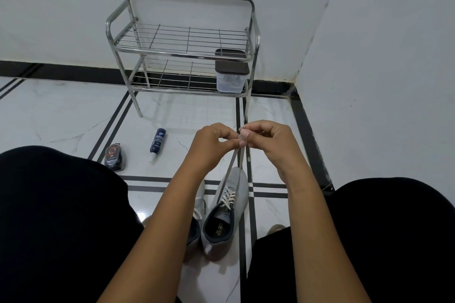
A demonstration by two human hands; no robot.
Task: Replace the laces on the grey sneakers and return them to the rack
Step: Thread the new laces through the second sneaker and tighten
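- Both hands are up together over the floor: the left hand (pixel 213 141) and the right hand (pixel 264 139) meet fingertip to fingertip, each pinching the pale flat shoelace (pixel 231 171) at its two free ends.
- The lace runs taut in two strands, down from the pinch to the right-hand grey knit sneaker (pixel 225 214), which stands on the white marble-look tiled floor (pixel 61 115) between the person's black-clad knees.
- That shoe's lace is crossed through the eyelets over the tongue.
- The second grey knit sneaker (pixel 197 216) sits just beside it on the left, largely hidden behind the left forearm.
- Ahead, against the white wall, stands the two-tier chrome wire shoe rack (pixel 182 42).
- On its lower shelf, at the right end, sits a clear plastic box with a dark brown lid (pixel 231 76).
- On the floor to the left lie a dark blue tube with a white cap (pixel 157 142) and, near it, a small black shoe-polish sponge case (pixel 114 157).
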